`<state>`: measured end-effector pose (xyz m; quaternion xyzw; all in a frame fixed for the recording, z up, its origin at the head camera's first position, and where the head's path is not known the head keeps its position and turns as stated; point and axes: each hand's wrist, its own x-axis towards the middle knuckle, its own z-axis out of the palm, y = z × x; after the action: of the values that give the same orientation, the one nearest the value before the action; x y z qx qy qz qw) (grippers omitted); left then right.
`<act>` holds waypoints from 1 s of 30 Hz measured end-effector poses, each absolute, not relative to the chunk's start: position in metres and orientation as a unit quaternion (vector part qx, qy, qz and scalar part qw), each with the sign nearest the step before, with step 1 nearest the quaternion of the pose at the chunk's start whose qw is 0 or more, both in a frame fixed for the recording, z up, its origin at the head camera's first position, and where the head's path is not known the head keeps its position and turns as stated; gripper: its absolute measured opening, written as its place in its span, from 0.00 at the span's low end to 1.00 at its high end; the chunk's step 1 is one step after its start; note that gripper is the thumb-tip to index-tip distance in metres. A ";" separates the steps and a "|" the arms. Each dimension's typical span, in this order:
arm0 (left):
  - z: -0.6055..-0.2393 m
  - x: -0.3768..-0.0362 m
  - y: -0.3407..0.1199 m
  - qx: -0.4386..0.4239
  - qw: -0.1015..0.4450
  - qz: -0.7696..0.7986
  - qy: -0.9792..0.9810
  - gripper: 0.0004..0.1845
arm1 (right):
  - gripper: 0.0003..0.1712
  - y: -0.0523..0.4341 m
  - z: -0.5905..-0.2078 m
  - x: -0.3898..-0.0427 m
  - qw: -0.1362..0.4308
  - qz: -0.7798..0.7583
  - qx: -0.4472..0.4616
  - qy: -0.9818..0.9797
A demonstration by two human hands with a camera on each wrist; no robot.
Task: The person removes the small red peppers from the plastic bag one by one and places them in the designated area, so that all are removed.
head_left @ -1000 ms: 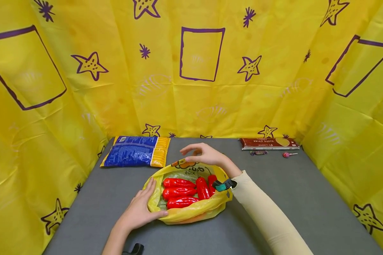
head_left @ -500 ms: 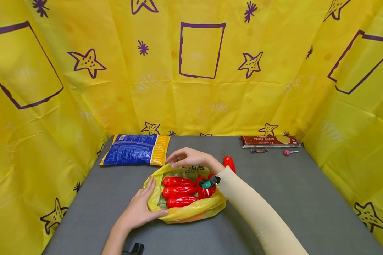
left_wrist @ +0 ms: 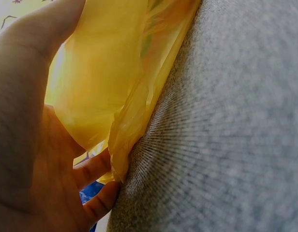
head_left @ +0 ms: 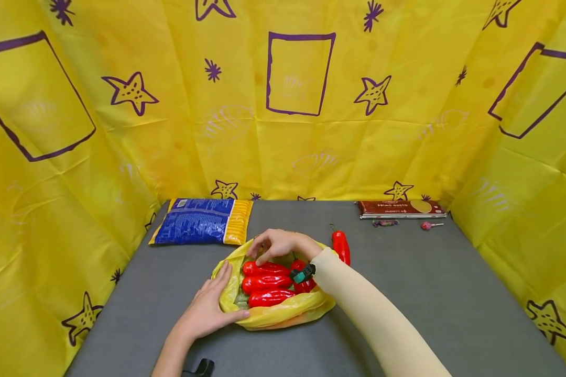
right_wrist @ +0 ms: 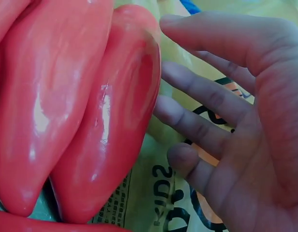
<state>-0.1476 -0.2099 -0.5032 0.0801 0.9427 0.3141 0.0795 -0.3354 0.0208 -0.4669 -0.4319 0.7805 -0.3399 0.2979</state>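
Note:
A yellow plastic bag (head_left: pixel 287 317) lies with its mouth spread on the grey table, several glossy red peppers (head_left: pixel 266 283) inside. My left hand (head_left: pixel 209 301) rests against the bag's left side, fingers extended, thumb along the near rim. In the left wrist view, its fingers touch the yellow plastic (left_wrist: pixel 98 72). Inside the mouth, my right hand (head_left: pixel 278 245) reaches to the farthest pepper (right_wrist: pixel 108 116) of the left row, loosely bent fingers beside it and not closed round it. Another red pepper (head_left: pixel 341 246) lies outside on the table, partly behind the right sleeve.
A blue and yellow packet (head_left: pixel 193 221) lies at the back left. At the back right are a brown spaghetti pack (head_left: pixel 402 208), a wrapped candy (head_left: pixel 385 223) and a lollipop (head_left: pixel 426 225). Yellow patterned cloth (head_left: pixel 302 157) walls the table's back and sides.
One pepper from the bag's right side now lies outside, to the right. My right hand has moved from the far rim down into the bag. My left hand stays put.

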 end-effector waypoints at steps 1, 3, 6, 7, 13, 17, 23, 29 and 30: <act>-0.503 -0.147 -0.210 0.080 0.080 0.314 0.942 0.70 | 0.19 0.020 -0.468 -0.336 0.305 -0.337 -0.431 0.780; -0.504 -0.147 -0.210 0.081 0.081 0.315 0.942 0.70 | 0.22 0.018 -0.470 -0.336 0.320 -0.335 -0.431 0.775; -0.503 -0.145 -0.210 0.079 0.081 0.315 0.942 0.70 | 0.24 0.015 -0.471 -0.335 0.336 -0.326 -0.438 0.767; -0.503 -0.145 -0.210 0.079 0.081 0.316 0.942 0.70 | 0.24 0.014 -0.472 -0.335 0.339 -0.320 -0.442 0.767; -0.503 -0.146 -0.209 0.083 0.076 0.312 0.943 0.70 | 0.25 0.007 -0.467 -0.332 0.345 -0.293 -0.453 0.768; -0.504 -0.148 -0.209 0.084 0.075 0.309 0.944 0.70 | 0.24 0.005 -0.465 -0.331 0.347 -0.285 -0.443 0.776; -0.505 -0.149 -0.209 0.081 0.075 0.309 0.944 0.70 | 0.23 0.005 -0.463 -0.330 0.344 -0.277 -0.439 0.783; -0.505 -0.148 -0.208 0.076 0.075 0.313 0.944 0.70 | 0.24 0.006 -0.459 -0.328 0.336 -0.260 -0.440 0.791; -0.505 -0.147 -0.208 0.075 0.075 0.313 0.944 0.70 | 0.24 0.007 -0.459 -0.328 0.334 -0.256 -0.444 0.791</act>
<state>-0.1472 -0.2081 -0.5048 0.0746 0.9438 0.3130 0.0755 -0.3281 0.0070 -0.4588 -0.4442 0.7911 -0.2561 0.3335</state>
